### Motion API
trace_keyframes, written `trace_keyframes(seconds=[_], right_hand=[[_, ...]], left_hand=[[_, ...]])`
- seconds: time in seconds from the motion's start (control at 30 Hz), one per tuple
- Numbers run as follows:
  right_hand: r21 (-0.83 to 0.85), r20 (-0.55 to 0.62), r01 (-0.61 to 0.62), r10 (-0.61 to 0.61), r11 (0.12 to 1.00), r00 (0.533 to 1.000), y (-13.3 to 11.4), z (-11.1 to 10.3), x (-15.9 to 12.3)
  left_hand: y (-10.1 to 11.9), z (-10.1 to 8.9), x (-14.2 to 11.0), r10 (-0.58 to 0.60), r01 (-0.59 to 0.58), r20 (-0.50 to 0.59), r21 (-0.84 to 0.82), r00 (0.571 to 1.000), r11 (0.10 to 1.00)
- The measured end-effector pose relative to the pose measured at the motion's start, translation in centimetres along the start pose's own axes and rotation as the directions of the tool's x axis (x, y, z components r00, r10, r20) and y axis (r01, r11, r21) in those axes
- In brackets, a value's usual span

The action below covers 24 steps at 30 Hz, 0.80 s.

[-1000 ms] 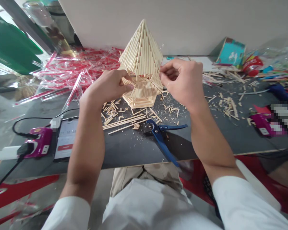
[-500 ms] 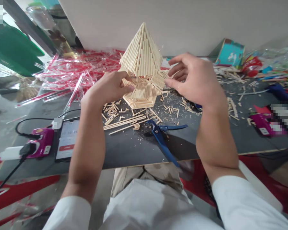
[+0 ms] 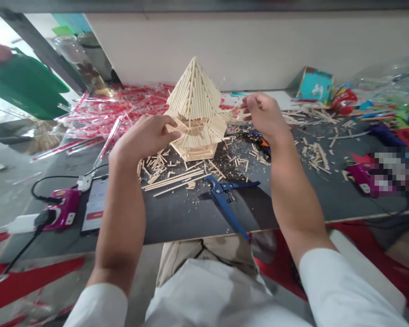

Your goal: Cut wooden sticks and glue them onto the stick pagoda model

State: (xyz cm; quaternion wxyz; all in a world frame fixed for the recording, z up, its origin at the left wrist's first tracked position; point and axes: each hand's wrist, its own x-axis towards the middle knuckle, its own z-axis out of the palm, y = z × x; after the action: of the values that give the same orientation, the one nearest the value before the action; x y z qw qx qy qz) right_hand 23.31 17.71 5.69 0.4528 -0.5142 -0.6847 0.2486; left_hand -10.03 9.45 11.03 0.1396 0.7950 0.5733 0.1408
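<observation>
A small house model (image 3: 194, 97) made of pale wooden sticks stands on the dark table, with a pointed roof above a many-sided base. Flat stick panels (image 3: 215, 129) flare out around its middle. At the model's left side is my left hand (image 3: 148, 136), thumb and forefinger closed on the edge of a panel. My right hand (image 3: 264, 113) is to the right of the model, fingers curled in near some pale sticks (image 3: 230, 116). Whatever its fingertips hold, if anything, is hidden. A blue-handled cutter (image 3: 223, 195) lies in front of the model.
Cut stick pieces (image 3: 157, 161) and longer sticks (image 3: 177, 179) are scattered before the model. Red and clear plastic wrappers (image 3: 116, 109) heap behind on the left. A phone (image 3: 94, 204) and a purple power socket (image 3: 63, 209) lie at left. A turquoise box (image 3: 315, 86) stands back right.
My right hand has moved away from me and its fingers have curled in. My left hand stays at the model's left side. The camera view has tilted up slightly.
</observation>
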Motion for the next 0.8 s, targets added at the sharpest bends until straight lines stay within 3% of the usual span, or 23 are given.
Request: trace_keyframes(seconds=[0.1,0.2,0.33,0.43,0.53,0.67,0.8], right_hand=[[0.16,0.017,-0.172,0.171,0.972,0.985,1.2,1.5,0.7],[0.29,0.128,-0.293,0.267,0.911,0.955,1.5,2.3,0.9],[0.388,0.231,-0.384,0.315,0.838,0.921,1.7,2.7,0.8],[0.376,0.231,-0.371,0.301,0.849,0.925,1.9,2.9,0.8],[0.448,0.225,-0.401,0.333,0.799,0.916,2.0,3.1,0.9],[0.551,0.279,-0.505,0.424,0.664,0.862,1.3,3.2,0.8],[0.569,0.372,-0.586,0.455,0.577,0.809,0.4,3.0,0.5]], left_hand=[[-0.3,-0.4,-1.2,-0.074,0.074,-0.022,-0.003,0.997,0.997],[-1.2,0.7,-2.6,-0.184,0.18,-0.026,-0.1,0.983,0.978],[-2.2,4.1,-3.9,-0.314,0.308,0.066,-0.461,0.947,0.832],[-1.8,6.2,-4.1,-0.311,0.247,0.017,-0.649,0.95,0.72],[-1.2,7.0,-4.0,-0.267,0.169,-0.005,-0.762,0.964,0.625],[-1.3,7.5,-3.5,-0.312,0.127,-0.037,-0.862,0.949,0.49],[-2.2,8.3,-3.1,-0.304,-0.049,-0.156,-0.942,0.94,0.332]])
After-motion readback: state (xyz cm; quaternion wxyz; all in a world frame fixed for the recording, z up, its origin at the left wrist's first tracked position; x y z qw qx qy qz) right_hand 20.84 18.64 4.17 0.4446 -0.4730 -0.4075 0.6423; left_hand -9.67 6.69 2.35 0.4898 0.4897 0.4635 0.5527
